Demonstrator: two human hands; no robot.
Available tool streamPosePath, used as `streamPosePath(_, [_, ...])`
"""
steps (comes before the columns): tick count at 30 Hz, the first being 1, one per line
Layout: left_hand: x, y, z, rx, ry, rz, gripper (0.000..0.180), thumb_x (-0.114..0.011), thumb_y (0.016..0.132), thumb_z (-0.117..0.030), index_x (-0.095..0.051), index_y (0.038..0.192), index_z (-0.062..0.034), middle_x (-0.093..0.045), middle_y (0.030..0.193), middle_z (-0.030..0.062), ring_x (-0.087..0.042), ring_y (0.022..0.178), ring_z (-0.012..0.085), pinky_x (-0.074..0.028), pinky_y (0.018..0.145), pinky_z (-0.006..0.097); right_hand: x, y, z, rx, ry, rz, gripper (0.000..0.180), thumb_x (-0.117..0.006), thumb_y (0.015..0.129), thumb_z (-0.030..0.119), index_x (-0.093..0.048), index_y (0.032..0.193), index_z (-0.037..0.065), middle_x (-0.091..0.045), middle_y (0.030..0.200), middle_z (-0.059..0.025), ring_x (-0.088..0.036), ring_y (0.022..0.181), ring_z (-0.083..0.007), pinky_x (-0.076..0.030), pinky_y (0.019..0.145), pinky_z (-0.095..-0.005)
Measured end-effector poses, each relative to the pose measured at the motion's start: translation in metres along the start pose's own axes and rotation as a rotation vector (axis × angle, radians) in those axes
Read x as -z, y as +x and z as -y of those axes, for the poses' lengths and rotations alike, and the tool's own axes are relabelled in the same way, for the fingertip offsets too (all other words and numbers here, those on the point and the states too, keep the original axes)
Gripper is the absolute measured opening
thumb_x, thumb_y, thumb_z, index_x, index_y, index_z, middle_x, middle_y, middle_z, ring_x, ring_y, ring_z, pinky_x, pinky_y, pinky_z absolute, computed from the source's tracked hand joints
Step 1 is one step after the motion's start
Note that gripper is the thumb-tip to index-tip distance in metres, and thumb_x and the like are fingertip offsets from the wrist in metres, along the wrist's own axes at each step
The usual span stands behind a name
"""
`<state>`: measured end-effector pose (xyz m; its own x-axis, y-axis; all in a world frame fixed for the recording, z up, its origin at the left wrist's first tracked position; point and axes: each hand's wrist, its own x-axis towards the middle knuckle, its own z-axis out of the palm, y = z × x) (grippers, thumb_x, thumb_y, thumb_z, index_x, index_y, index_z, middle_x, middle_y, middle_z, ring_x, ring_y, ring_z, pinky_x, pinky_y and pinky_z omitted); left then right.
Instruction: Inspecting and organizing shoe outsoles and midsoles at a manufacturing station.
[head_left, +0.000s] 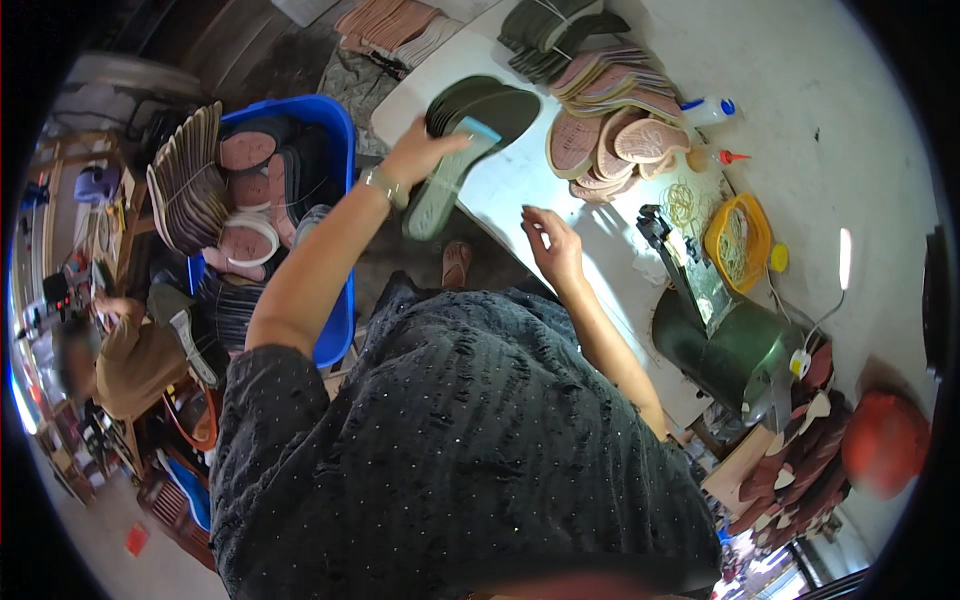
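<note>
The sole (432, 210) is at the edge of a white counter (495, 205) in a cluttered workroom, a full blue tub (347, 150) to the left. It slants down beneath the left hand (415, 155), beside dark soles (512, 108). That hand clamps it — the right hand (555, 250) is loosely curled, partly open, near the counter's edge.

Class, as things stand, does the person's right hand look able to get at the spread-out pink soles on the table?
Probably yes: the right hand is close to the pink soles, and nothing seems to block it, with only white tabletop showing between.
</note>
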<state>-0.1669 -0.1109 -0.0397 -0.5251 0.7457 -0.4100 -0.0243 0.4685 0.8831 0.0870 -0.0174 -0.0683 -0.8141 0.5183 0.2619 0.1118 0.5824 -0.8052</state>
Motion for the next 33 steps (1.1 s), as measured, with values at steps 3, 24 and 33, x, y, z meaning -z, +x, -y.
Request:
streamPosePath(3, [0.013, 0.058, -0.011, -0.012, 0.731, -0.297, 0.1, -0.069, 0.066, -0.059, -0.031, 0.136, 0.0012, -0.055, 0.121, 0.023, -0.055, 0.111, 0.0337, -0.041, 0.096, 0.038, -0.002, -0.015, 0.003, -0.073, -0.05, 0.059, 0.015, -0.063, 0.08, -0.001, -0.065, 0.093, 0.004, -0.066, 0.086, -0.0105, -0.065, 0.073, -0.0252, -0.051, 0.063, -0.0308])
streamPosePath(24, [0.013, -0.169, 0.138, -0.312, 0.324, -0.772, 0.058, -0.068, 0.075, -0.017, -0.046, 0.127, -0.0058, -0.047, 0.127, 0.0176, -0.044, 0.117, 0.0346, -0.035, 0.101, 0.042, -0.116, 0.016, 0.038, -0.102, 0.075, 0.672, 0.023, -0.062, 0.083, 0.008, -0.062, 0.106, 0.004, -0.064, 0.097, -0.0098, -0.064, 0.086, -0.0205, -0.05, 0.074, -0.0292])
streamPosePath(33, [0.079, -0.287, 0.23, 0.063, 0.403, -1.107, 0.05, -0.072, 0.07, -0.012, -0.05, 0.115, -0.0025, -0.052, 0.111, 0.0156, -0.051, 0.101, 0.0327, -0.043, 0.088, 0.039, -0.27, 0.083, 0.064, -0.058, 0.362, 0.781, 0.06, -0.074, 0.078, 0.025, -0.047, 0.126, 0.001, -0.056, 0.118, -0.0175, -0.056, 0.108, -0.0241, -0.05, 0.083, -0.0334])
